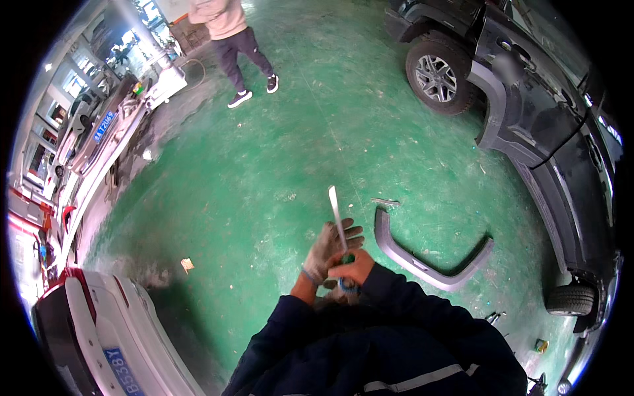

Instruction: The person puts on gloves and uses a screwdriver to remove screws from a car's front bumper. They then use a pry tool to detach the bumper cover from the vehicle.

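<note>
Just below centre, my left hand point(328, 248), in a grey knitted glove, has its fingers stretched apart behind a long pale metal strip point(334, 203). My bare right hand point(352, 265) is closed on the lower end of that strip, against the left palm. A blue-cuffed glove point(347, 286) hangs just under my right hand; whether it is gripped is unclear. On the green floor to the right lie a curved grey wheel-arch trim point(422, 267) and a short strip point(384, 202).
A person point(241, 56) stands at the top. A dark off-road vehicle point(528, 99) lines the right side, with small tools point(495, 317) and a can point(541, 345) near it. A white car point(109, 320) is at lower left, a vehicle lift point(165, 86) at upper left.
</note>
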A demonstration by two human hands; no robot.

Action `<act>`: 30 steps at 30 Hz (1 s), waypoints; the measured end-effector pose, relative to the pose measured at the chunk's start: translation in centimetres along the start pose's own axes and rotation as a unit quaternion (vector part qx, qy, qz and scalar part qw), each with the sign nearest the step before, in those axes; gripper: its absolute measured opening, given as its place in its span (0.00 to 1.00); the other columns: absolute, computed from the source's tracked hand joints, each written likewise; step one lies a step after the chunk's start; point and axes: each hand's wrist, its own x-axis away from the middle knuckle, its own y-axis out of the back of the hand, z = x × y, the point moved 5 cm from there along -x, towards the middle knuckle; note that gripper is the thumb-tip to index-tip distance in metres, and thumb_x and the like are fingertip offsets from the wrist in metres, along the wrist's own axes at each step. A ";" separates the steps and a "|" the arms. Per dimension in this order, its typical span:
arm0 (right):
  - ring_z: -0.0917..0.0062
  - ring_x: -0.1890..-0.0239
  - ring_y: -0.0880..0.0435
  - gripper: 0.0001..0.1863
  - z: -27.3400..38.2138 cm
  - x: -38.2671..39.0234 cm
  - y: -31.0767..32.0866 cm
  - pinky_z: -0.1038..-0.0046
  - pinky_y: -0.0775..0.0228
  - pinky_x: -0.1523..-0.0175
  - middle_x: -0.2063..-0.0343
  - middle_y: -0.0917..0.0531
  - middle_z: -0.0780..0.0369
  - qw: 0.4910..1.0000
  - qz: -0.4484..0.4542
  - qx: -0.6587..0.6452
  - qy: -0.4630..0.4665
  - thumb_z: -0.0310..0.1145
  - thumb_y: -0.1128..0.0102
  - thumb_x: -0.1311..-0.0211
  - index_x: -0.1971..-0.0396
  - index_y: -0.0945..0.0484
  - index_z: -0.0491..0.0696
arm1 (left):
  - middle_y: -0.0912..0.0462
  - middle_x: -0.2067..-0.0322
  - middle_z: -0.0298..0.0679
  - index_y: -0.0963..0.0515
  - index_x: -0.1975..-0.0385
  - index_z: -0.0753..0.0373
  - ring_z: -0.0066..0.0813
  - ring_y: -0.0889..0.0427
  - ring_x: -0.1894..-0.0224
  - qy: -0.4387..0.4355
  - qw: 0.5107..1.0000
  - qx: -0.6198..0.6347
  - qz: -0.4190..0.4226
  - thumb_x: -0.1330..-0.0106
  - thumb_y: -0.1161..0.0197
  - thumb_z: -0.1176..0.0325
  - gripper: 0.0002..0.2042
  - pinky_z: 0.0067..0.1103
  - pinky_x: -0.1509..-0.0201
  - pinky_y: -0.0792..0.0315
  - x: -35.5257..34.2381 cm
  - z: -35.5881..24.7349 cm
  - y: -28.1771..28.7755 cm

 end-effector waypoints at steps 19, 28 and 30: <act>0.62 0.58 0.12 0.19 -1.5 -31.2 32.9 0.64 0.20 0.51 0.63 0.13 0.53 0.926 -0.343 0.159 -0.002 0.39 0.37 0.33 0.44 0.22 0.52 | 0.17 0.61 0.35 0.20 0.49 0.71 0.21 0.20 0.64 0.240 0.954 -0.177 -0.037 0.33 0.38 0.76 0.14 0.19 0.62 0.24 -35.7 -21.6 1.1; 0.65 0.70 0.12 0.12 -14.8 -36.2 44.4 0.61 0.18 0.64 0.67 0.12 0.55 0.852 -0.483 -0.201 -0.008 0.35 0.32 0.36 0.59 0.18 0.42 | 0.23 0.71 0.27 0.19 0.50 0.65 0.12 0.29 0.73 0.260 0.896 -0.360 -0.020 0.35 0.34 0.73 0.15 0.12 0.71 0.36 -55.2 -24.9 -2.5; 0.67 0.70 0.12 0.10 -9.4 -38.5 45.5 0.62 0.19 0.64 0.70 0.13 0.58 0.796 -0.423 -0.394 -0.181 0.34 0.33 0.36 0.61 0.17 0.44 | 0.22 0.70 0.28 0.19 0.49 0.67 0.13 0.27 0.72 0.249 0.890 -0.378 -0.051 0.35 0.35 0.72 0.15 0.13 0.70 0.34 -57.8 -25.6 -2.0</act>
